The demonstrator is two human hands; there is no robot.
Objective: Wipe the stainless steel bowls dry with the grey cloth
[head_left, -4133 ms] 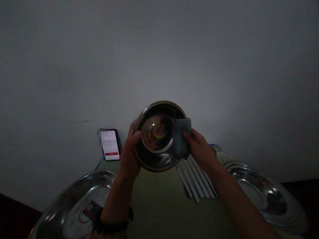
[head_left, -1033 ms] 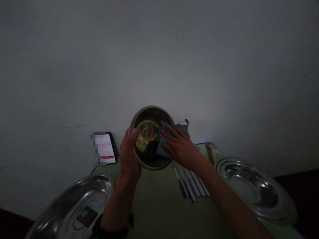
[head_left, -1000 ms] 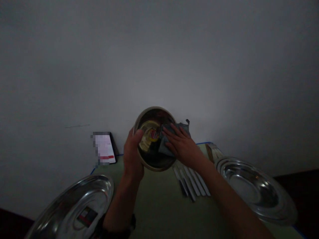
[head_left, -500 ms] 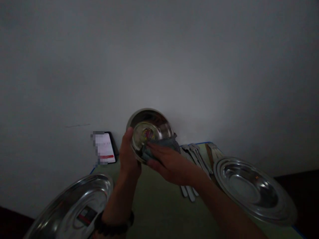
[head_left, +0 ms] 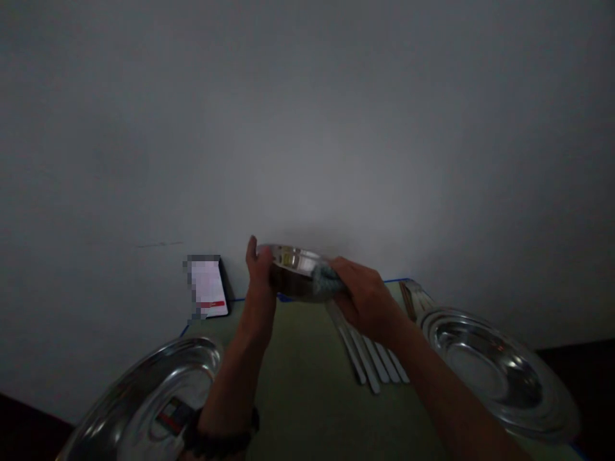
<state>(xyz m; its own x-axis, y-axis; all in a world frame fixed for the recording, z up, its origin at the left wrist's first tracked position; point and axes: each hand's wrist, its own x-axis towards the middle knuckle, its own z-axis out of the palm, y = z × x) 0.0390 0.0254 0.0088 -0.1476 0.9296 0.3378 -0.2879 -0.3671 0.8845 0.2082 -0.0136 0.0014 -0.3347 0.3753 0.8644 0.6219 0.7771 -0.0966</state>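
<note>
A shiny metal bowl [head_left: 292, 275] is held above the table, turned so its side wall faces me. My left hand [head_left: 260, 278] grips its left edge, thumb near the rim. On the bowl's right side, my right hand [head_left: 362, 291] presses a grey-green cloth [head_left: 324, 280] around the rim. Both hands are closed; some of the right fingers are hidden behind the cloth and bowl. Below the right hand lie several metal cutlery handles [head_left: 369, 365], their far ends covered by the hand.
A large metal basin [head_left: 120, 390] with a dark label stands at left. Stacked oval metal dishes [head_left: 552, 397] are at right, with more cutlery [head_left: 417, 296] behind them. A phone [head_left: 211, 285] leans on the wall [head_left: 307, 128] behind the green table [head_left: 298, 384].
The bowl has tipped from showing its inside and sticker to showing its side. My right hand and the cloth have moved from inside the bowl to its right rim.
</note>
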